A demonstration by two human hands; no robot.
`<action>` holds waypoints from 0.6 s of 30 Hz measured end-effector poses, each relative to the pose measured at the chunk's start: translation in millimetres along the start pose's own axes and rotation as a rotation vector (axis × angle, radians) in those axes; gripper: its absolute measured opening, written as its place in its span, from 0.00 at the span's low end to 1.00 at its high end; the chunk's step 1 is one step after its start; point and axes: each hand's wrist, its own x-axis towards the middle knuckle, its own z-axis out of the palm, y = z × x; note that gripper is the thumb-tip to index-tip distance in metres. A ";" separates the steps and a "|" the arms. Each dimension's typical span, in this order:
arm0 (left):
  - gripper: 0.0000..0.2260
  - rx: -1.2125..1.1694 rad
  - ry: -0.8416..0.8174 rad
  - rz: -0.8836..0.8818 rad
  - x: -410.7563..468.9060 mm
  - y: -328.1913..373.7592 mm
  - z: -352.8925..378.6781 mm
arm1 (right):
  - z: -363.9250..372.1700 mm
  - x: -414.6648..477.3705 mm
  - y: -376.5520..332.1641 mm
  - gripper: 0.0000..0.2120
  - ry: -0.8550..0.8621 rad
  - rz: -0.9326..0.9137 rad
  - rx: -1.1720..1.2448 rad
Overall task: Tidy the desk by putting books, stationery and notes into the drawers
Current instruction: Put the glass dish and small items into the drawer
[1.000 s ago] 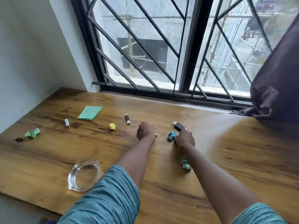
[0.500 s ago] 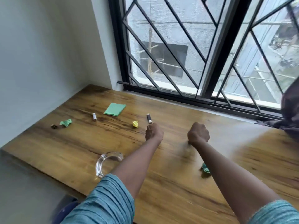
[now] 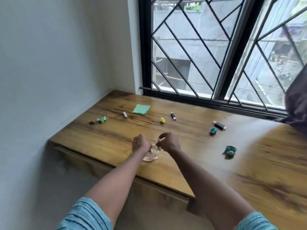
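My left hand (image 3: 140, 144) and my right hand (image 3: 169, 142) meet over a clear glass bowl (image 3: 150, 157) near the desk's front edge. Each hand pinches a small pale piece, and the left one's fingertips dip into the bowl. Farther back on the wooden desk (image 3: 108, 136) lie a green note pad (image 3: 141, 109), a small white cylinder (image 3: 125, 115), a green paper ball (image 3: 101, 119), a yellow paper ball (image 3: 162, 120) and two black sticks (image 3: 173, 116) (image 3: 219, 125). Two teal paper balls (image 3: 213, 130) (image 3: 230, 151) lie to the right.
A tiny dark scrap (image 3: 91, 122) sits by the left wall. The barred window (image 3: 207, 63) runs along the desk's back edge. A dark curtain (image 3: 297, 105) hangs onto the desk at the far right. A drawer front (image 3: 149, 185) shows below the desk edge.
Both hands pulled back from the middle of the desk, closed on small pieces, and now sit over the glass bowl. The camera swung left and backed away.
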 end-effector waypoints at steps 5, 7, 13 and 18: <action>0.09 0.003 -0.019 0.038 -9.5 -21.4 0.1 | 18.5 -22.8 -4.2 0.14 0.063 -0.055 -0.079; 0.09 0.013 -0.021 0.050 -6.3 -22.8 1.6 | 23.4 -21.3 -4.4 0.14 0.095 -0.054 -0.074; 0.09 0.103 -0.042 0.106 10.5 -22.7 8.0 | 39.7 2.6 -8.8 0.13 0.083 -0.007 -0.120; 0.12 0.205 -0.072 0.105 24.3 -19.7 9.0 | 48.2 21.8 -11.3 0.14 -0.050 0.075 -0.302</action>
